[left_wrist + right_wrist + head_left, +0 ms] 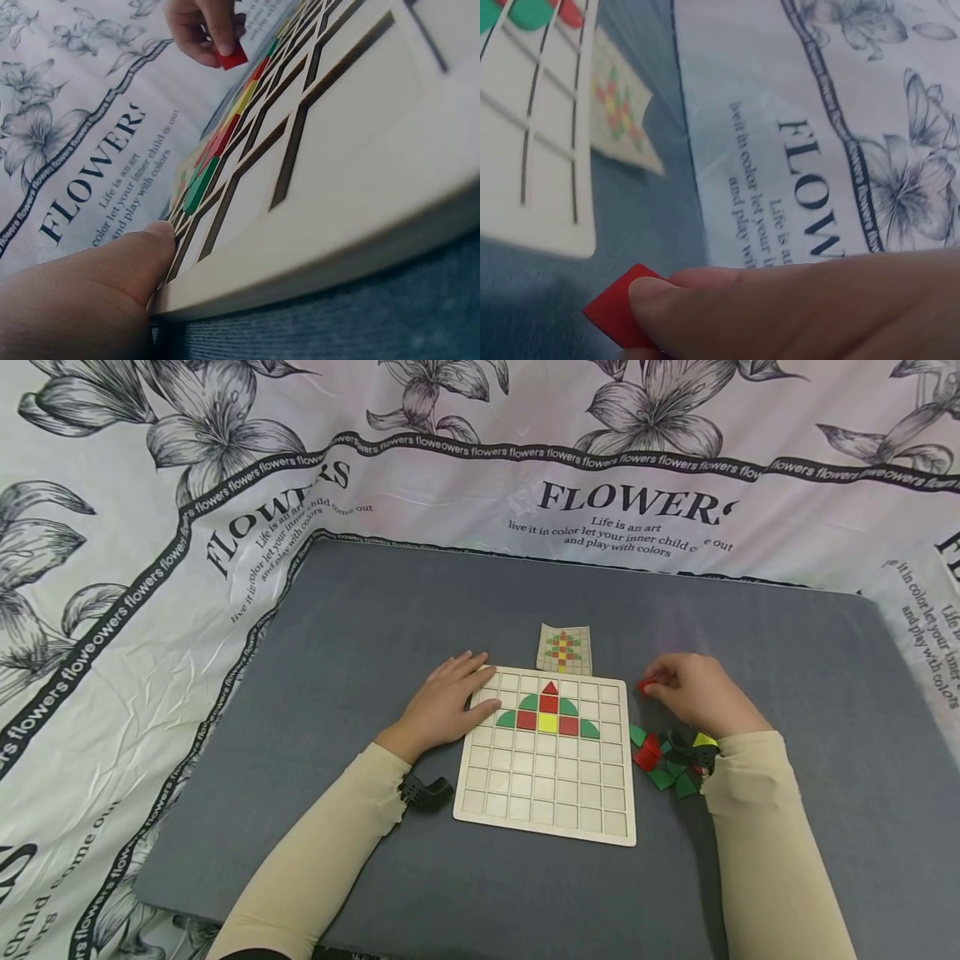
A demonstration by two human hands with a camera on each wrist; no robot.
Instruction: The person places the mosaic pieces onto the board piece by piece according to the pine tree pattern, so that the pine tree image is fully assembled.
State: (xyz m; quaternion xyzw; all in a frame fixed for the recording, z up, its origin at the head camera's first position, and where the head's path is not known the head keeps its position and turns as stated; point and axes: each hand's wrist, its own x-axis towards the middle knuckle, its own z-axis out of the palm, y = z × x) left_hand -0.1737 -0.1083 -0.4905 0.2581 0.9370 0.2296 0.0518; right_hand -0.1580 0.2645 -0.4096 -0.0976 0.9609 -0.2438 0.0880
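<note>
A pale gridded board (532, 785) lies on the grey table. Set in its upper rows are a red triangle (550, 688), red squares, a yellow square (547, 723) and green rounded pieces (528, 702). My left hand (442, 702) rests along the board's upper left edge, fingers extended and thumb over the rim. Beyond the opposite edge, my right hand (701, 693) pinches a red square tile (619, 311) between thumb and fingers, held up off the board in the left wrist view.
Loose red, green and yellow tiles (660, 779) lie in a pile right of the board, partly hidden by the right wrist's black strap. A small pattern card (543, 647) with a coloured tree-like design sits at the board's far edge. Flower-printed cloth (450, 485) surrounds the table.
</note>
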